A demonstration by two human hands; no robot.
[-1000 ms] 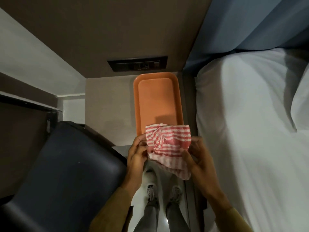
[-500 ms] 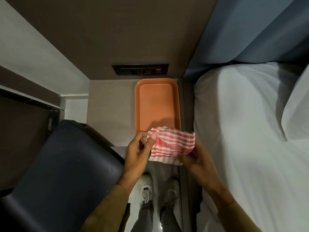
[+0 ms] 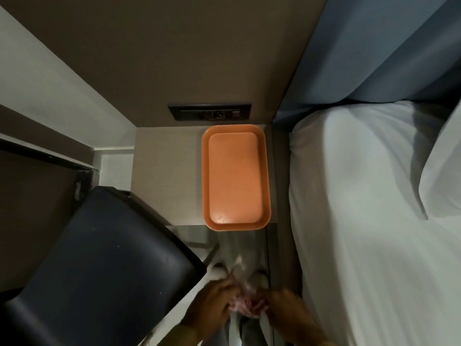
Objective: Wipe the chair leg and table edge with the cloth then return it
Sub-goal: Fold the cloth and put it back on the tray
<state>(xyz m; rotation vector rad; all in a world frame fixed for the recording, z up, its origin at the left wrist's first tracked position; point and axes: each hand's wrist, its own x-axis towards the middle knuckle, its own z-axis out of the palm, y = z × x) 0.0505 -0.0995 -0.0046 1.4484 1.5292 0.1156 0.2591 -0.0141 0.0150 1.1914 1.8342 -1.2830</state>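
The red-and-white striped cloth (image 3: 240, 304) is a blurred bundle low in the view, held between both hands. My left hand (image 3: 212, 307) grips its left side and my right hand (image 3: 283, 309) its right side, both blurred by motion. They hang below the small table's (image 3: 164, 176) near edge, above my shoes. The orange tray (image 3: 208, 176) lies empty on the table's right half. A dark blue chair (image 3: 99, 265) stands at the lower left, its seat beside my left hand. Its legs are hidden.
A bed with white sheets (image 3: 361, 221) fills the right side, with a blue curtain (image 3: 374, 51) behind it. A dark switch panel (image 3: 209, 112) sits on the wall above the table. The gap between chair and bed is narrow.
Both hands have dropped with the cloth from just over the tray's near end to below the table edge. The tray now shows whole.
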